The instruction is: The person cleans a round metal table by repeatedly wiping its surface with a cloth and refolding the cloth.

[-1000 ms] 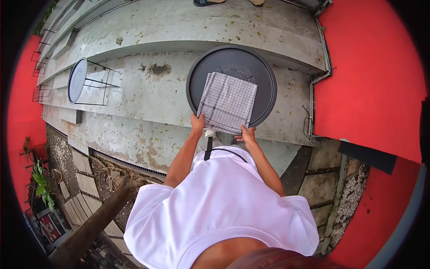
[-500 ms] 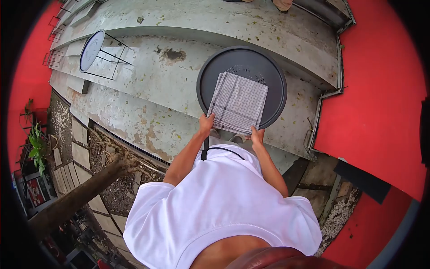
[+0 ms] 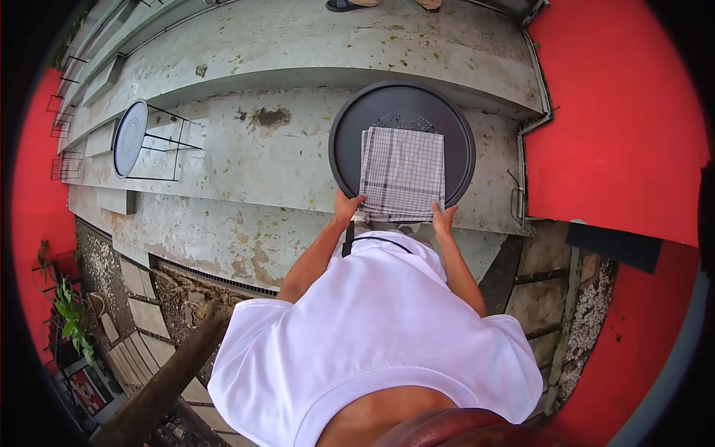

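A folded white-and-dark checkered cloth (image 3: 404,167) lies over the near part of a round dark tabletop (image 3: 344,141) with a raised rim and a speckled pattern. My left hand (image 3: 347,206) is closed on the cloth's near left corner, thumb on top. At the near right corner, my right hand (image 3: 445,217) pinches the cloth, its thumb above and the other fingers partly hidden. Both hands are at the table's near edge. The cloth's near edge reaches over the rim. Any legs under this tabletop are hidden.
Wide concrete steps (image 3: 223,167) with scattered leaves surround me. Another round table (image 3: 130,139) with a thin metal frame stands at left. A person's sandalled foot (image 3: 344,4) shows at the top. A red wall (image 3: 611,134) rises at right; a tree trunk (image 3: 167,380) leans at lower left.
The view has turned slightly, so the cloth now looks squarer to me. Both hands still hold its near corners. The person's feet at the top show more.
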Available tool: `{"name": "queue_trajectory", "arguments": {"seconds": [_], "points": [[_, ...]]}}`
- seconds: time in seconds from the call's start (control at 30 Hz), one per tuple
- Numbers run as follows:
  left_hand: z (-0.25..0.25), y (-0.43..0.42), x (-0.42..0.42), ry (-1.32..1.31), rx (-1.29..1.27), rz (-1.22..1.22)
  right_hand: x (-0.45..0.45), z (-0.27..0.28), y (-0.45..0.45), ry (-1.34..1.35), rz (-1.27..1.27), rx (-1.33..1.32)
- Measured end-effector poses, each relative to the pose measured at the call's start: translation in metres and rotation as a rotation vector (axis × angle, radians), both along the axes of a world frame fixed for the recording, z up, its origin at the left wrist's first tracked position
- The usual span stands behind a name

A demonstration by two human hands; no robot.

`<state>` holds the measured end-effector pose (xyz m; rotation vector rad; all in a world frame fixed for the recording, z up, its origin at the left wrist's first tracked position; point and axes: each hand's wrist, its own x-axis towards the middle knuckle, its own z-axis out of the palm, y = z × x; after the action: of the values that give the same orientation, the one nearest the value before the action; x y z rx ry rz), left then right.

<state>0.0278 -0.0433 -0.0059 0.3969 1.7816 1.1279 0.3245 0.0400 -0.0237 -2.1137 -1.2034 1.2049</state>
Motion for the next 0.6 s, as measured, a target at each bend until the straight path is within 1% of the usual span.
{"name": "queue_trajectory", "arguments": {"seconds": [0.07,0.1,0.17,0.23,0.3,0.37,0.43,0.47,0.5,0.57,0.6], "points": [[0.005,-0.002,-0.009,-0.024,0.023,-0.075,0.001,-0.004,-0.004,0.127,-0.09,0.043],[0.005,-0.003,-0.011,-0.05,0.037,-0.104,-0.001,0.002,-0.008,0.124,-0.111,0.04],[0.001,-0.003,-0.017,-0.079,0.047,-0.158,-0.001,0.013,-0.01,0.357,-0.11,0.121],[-0.008,-0.004,-0.02,-0.147,0.113,-0.199,0.0,0.009,-0.009,0.367,-0.116,0.146],[0.003,-0.005,-0.016,-0.144,0.111,-0.186,0.004,-0.004,-0.01,0.405,-0.147,0.115],[0.012,-0.015,-0.016,-0.132,0.113,-0.159,0.006,-0.004,-0.022,0.418,-0.142,0.141],[0.014,-0.027,-0.015,-0.104,0.074,-0.219,0.007,0.002,-0.034,0.365,-0.201,0.073],[0.014,-0.036,-0.017,-0.091,0.013,-0.281,0.017,-0.01,-0.041,0.37,-0.114,0.126],[-0.003,-0.046,-0.017,-0.091,0.017,-0.268,0.019,-0.009,-0.047,0.37,-0.1,0.127],[-0.03,-0.062,-0.016,-0.16,0.16,-0.23,0.021,-0.006,-0.055,0.495,-0.148,0.1],[-0.024,-0.063,-0.013,-0.159,0.109,-0.192,0.015,0.007,-0.054,0.498,-0.139,0.096]]}}
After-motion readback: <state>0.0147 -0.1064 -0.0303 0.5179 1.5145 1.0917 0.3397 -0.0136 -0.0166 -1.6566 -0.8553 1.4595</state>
